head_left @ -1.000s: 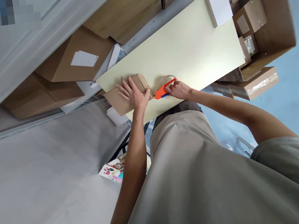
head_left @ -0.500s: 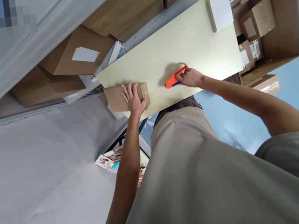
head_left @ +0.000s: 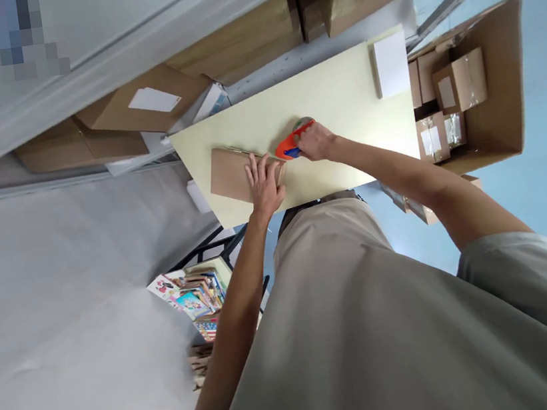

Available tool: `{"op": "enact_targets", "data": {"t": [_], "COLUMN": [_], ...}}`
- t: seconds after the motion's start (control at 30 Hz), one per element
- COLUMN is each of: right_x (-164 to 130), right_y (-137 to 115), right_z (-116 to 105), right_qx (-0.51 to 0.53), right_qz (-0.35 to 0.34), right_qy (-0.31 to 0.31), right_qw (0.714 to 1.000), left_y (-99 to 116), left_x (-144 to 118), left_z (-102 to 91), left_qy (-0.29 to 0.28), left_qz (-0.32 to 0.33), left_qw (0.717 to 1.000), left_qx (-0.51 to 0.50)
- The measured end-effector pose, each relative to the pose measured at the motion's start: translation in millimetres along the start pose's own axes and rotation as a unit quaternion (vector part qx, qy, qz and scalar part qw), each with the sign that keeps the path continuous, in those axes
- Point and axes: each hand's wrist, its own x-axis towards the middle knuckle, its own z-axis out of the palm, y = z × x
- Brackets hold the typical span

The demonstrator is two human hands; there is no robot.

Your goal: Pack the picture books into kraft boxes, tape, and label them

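Note:
A flat brown cardboard package (head_left: 229,174) lies on the pale yellow table (head_left: 339,89) near its left end. My left hand (head_left: 264,182) presses flat on the package's right end, fingers spread. My right hand (head_left: 314,142) grips an orange tape dispenser (head_left: 290,145) with a roll of clear tape, held at the package's right edge, just beyond my left fingertips.
A white pad (head_left: 391,63) lies at the table's far right end. A large open carton (head_left: 491,95) holding small taped boxes stands to the right. Stacked cardboard boxes (head_left: 140,108) sit behind the table. Colourful books (head_left: 192,300) lie below the table's left side.
The right hand has brought the tape dispenser left, back up against the package. The package has turned and shifted slightly under my left hand. The view has tilted.

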Motion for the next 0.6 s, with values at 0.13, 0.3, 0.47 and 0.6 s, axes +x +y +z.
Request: {"op": "enact_targets", "data": {"t": [0.13, 0.3, 0.47, 0.6], "right_x": [20.1, 4.7, -43.3, -70.8], "right_y": [-13.1, -28.2, -37.7, -53.4], "right_z": [-31.1, -68.9, -91.5, -119.2], "right_qx": [0.004, 0.111, 0.113, 0.121], "right_qz": [0.016, 0.025, 0.053, 0.053], "right_qy": [0.018, 0.042, 0.068, 0.119], "right_qw": [1.0, 0.993, 0.99, 0.984], "left_y": [4.0, 12.8, 42.4, 79.3], "left_x": [1.5, 7.4, 14.1, 21.1], "left_z": [2.8, 0.2, -25.8, -63.6], "left_qy": [0.019, 0.069, 0.199, 0.259], "left_qz": [-0.001, -0.029, 0.082, 0.153], "left_qw": [0.999, 0.994, 0.971, 0.952], "left_qx": [-0.03, -0.075, -0.104, -0.048]}}
